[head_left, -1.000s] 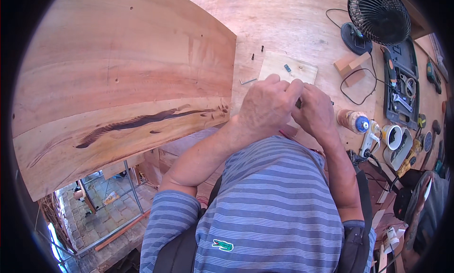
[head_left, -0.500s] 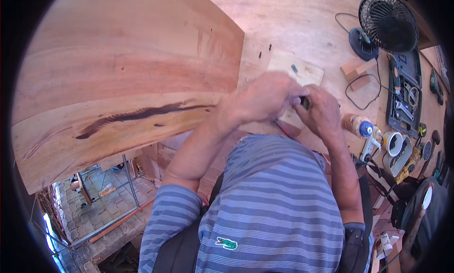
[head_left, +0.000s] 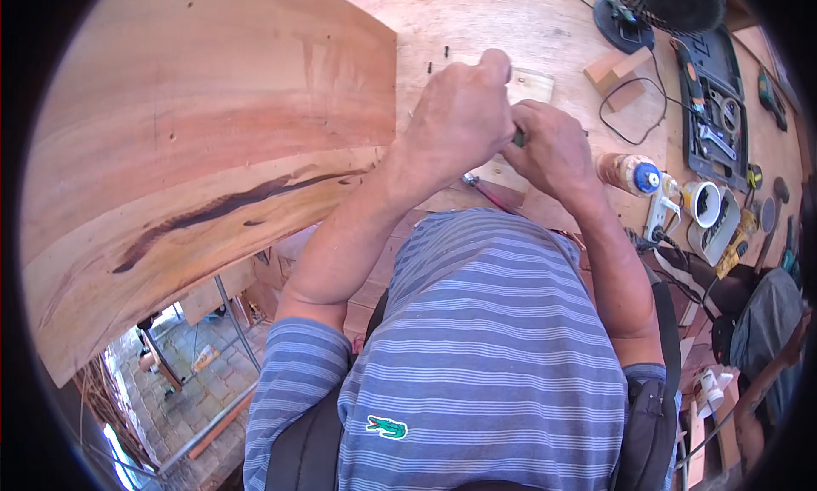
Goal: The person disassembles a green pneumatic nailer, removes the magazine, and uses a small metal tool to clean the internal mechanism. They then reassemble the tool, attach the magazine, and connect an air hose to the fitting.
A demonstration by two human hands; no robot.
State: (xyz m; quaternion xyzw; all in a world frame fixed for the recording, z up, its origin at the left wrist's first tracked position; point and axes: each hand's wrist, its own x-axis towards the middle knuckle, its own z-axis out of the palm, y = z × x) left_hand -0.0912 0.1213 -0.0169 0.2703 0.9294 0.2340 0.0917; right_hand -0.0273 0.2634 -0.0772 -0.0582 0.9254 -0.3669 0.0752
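Note:
My left hand (head_left: 459,112) is closed, its fingers curled and mostly turned away, so anything inside it is hidden. Beside it, my right hand (head_left: 551,151) pinches a small dark green piece (head_left: 519,138), too covered to name. Both hands meet above the wooden bench top, fingers nearly touching. A pale wood board (head_left: 532,87) with a small hole lies just beyond them. Below the hands rests a thin red tool (head_left: 494,195) with a metal end, partly covered. Two small dark screws (head_left: 447,52) stand past my left hand.
A large wooden panel (head_left: 255,82) stands at left. On the right are a fan (head_left: 672,2), wood blocks (head_left: 617,74), a tool case (head_left: 715,99), a blue-capped bottle (head_left: 630,174), a power strip (head_left: 659,210) and a white cup (head_left: 702,203). Another person's arm (head_left: 779,355) shows lower right.
My left hand has risen and turned, its fist now higher above the right hand. The view has shifted, so the bench things sit further left and higher. The small bluish piece on the board is no longer visible.

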